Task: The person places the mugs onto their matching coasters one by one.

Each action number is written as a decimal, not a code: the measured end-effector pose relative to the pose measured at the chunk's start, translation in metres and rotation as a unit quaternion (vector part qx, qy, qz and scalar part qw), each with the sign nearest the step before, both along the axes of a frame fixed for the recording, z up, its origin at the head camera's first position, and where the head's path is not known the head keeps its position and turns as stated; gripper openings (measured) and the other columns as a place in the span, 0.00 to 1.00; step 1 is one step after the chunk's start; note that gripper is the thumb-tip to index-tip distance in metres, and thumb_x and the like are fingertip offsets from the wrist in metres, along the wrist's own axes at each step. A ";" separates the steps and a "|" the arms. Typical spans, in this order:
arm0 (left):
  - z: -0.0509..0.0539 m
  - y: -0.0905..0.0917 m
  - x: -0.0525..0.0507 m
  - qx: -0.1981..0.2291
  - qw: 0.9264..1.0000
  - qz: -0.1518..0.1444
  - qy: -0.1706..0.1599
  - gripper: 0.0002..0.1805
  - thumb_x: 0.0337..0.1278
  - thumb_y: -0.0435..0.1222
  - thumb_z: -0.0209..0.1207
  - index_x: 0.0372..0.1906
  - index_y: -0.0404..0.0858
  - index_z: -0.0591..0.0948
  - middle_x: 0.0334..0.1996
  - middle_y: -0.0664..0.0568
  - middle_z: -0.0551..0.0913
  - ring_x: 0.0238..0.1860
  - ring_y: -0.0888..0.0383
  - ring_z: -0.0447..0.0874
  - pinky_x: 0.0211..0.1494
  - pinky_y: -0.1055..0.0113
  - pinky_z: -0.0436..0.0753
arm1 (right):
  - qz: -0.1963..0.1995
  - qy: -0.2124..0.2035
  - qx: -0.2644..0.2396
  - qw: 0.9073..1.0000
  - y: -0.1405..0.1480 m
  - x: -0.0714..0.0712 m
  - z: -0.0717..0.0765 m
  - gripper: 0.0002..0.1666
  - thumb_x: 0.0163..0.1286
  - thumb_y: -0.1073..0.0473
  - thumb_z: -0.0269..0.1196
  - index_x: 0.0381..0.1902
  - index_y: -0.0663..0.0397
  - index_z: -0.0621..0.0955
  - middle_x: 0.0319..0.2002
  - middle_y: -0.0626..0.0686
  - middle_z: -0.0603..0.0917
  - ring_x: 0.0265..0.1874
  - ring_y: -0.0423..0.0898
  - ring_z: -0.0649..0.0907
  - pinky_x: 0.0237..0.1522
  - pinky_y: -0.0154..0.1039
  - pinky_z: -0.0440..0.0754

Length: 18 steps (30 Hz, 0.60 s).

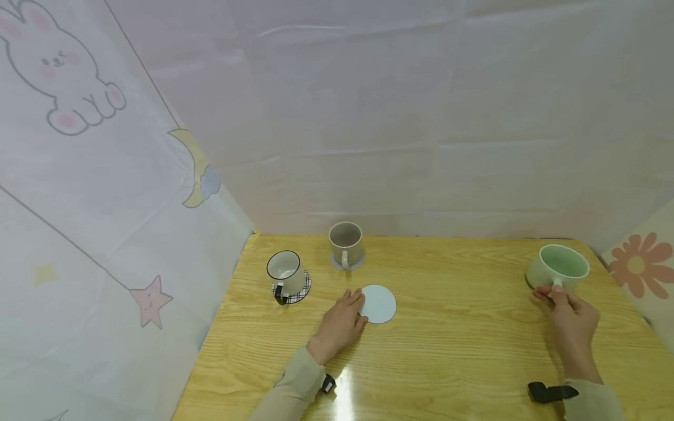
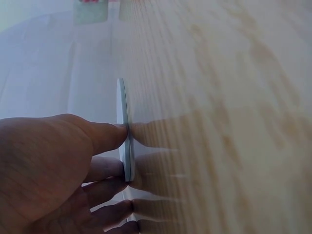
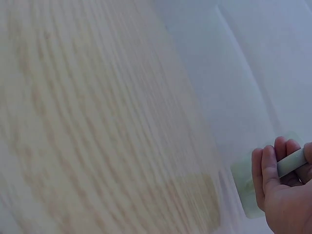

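A round pale blue coaster [image 1: 380,304] lies flat on the wooden table. At its left edge, my left hand [image 1: 339,324] holds it with thumb and fingertips; the left wrist view shows the coaster [image 2: 125,151] edge-on between them. On the far right, my right hand [image 1: 573,321] grips the handle of a wide light green mug [image 1: 544,272]. The right wrist view shows fingers curled round the handle [image 3: 291,163], with the mug upright and a small gap between it and the tabletop. The mug's inside looks bare.
A white mug with a black rim [image 1: 293,279] stands on a checked coaster [image 1: 301,295] at the left. Behind it, a grey-beige mug [image 1: 354,248] stands on a grey coaster [image 1: 358,264]. Printed cloth hangs behind and beside the wooden table [image 1: 447,362].
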State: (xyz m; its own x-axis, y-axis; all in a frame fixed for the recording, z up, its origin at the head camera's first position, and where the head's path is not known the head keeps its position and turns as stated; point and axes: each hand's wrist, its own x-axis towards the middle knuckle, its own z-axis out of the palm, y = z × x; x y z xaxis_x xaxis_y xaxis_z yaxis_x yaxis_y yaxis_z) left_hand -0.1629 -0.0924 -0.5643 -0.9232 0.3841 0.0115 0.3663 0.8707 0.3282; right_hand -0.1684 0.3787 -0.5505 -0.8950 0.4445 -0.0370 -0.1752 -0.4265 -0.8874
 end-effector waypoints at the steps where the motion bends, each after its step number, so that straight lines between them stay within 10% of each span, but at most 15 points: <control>1: 0.000 0.000 0.000 0.000 1.000 0.000 0.000 0.30 0.76 0.42 0.64 0.76 0.34 0.75 0.79 0.44 0.72 0.78 0.40 0.71 0.75 0.47 0.78 | 0.001 0.005 0.003 1.000 0.000 0.001 0.000 0.15 0.80 0.67 0.60 0.38 0.73 0.89 0.32 0.55 0.92 0.34 0.44 0.94 0.45 0.34 0.90; 18: 0.001 0.000 -0.001 0.002 1.000 0.000 -0.003 0.30 0.77 0.43 0.63 0.76 0.34 0.75 0.79 0.44 0.72 0.78 0.39 0.71 0.75 0.47 0.78 | -0.040 0.031 -0.010 0.999 -0.014 0.008 0.011 0.15 0.79 0.68 0.61 0.39 0.79 0.87 0.31 0.58 0.91 0.33 0.46 0.94 0.45 0.35 0.90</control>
